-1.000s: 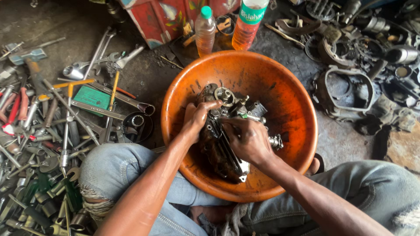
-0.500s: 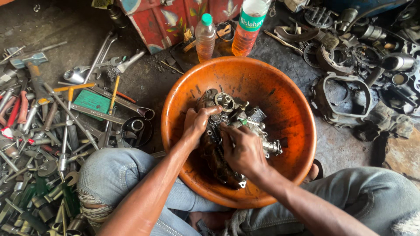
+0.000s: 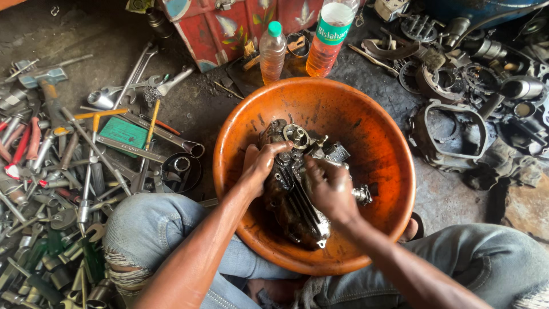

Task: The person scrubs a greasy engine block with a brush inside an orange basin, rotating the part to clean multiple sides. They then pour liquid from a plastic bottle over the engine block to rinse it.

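Because the oily engine part (image 3: 297,189) lies in the orange basin (image 3: 377,114) at the frame's centre, I see my left hand (image 3: 258,166) and right hand (image 3: 329,186) grasping it there, so drips stay inside.

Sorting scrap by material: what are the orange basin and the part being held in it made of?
Basin: probably plastic, with a smooth orange wall and dark oily smears. Engine part: looks like cast metal, grey with ribbed fins under black grime. The left hand and right hand both grip it.

Engine part (image 3: 297,194) greasy dark metal, wet shine; basin (image 3: 366,131) orange plastic, grimy smears; bottles (image 3: 272,54) clear plastic; jeans (image 3: 143,223) worn denim
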